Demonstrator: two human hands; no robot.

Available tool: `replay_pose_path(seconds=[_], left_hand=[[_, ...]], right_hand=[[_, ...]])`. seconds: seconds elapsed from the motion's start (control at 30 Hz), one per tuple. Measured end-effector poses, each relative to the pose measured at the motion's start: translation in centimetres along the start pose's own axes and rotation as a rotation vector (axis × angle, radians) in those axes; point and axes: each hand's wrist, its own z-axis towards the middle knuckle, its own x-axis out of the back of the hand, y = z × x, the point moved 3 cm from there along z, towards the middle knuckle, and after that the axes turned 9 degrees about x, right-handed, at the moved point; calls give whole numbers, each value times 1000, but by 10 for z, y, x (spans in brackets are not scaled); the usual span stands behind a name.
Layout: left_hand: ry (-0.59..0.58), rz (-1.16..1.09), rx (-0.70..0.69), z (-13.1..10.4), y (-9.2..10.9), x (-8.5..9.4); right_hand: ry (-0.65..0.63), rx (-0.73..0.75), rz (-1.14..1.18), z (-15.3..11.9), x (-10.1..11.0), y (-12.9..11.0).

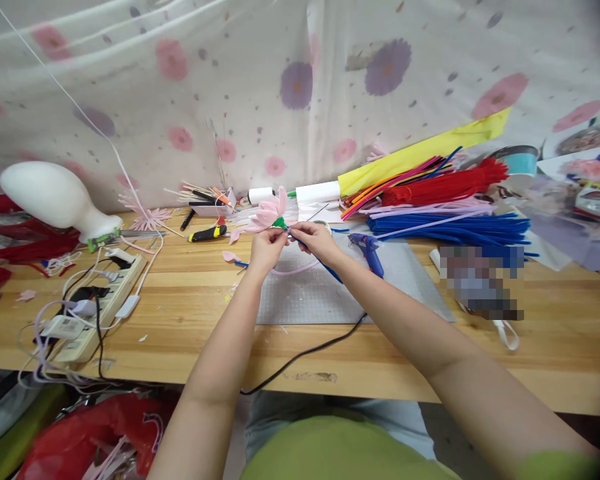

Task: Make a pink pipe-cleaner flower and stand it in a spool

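closest to me, a black cable [310,350] runs over the tabletop [180,347] to the grey mat [305,307]. above the mat's far edge the person's hands meet, the left hand [269,249] closed just under the green base of a pink flower [266,213], the right hand [314,240] pinching a dark blue strip [333,272], with a glue gun [367,253] nearby; beyond lie blue stems [450,227], then a flowered curtain [250,87].

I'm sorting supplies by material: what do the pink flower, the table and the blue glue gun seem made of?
Pink flower: probably fuzzy chenille stem, matte, judging by its soft, plush petals.
Table: wood, smooth, with visible grain lines.
Blue glue gun: likely hard plastic, by its moulded shape; finish too small to tell.
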Motion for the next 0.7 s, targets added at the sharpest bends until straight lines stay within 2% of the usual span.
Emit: replay_pose_path(seconds=[0.43,0.57,0.7], left_hand=[[146,-53,97,-7,-4,-5],[136,-95,95,-8,-3,-5],[96,-223,111,-10,-4,-6]], right_hand=[[52,46,-68,-1,-3,8],[58,22,-33,-1,-8,12],[77,83,-73,0,-11,14]])
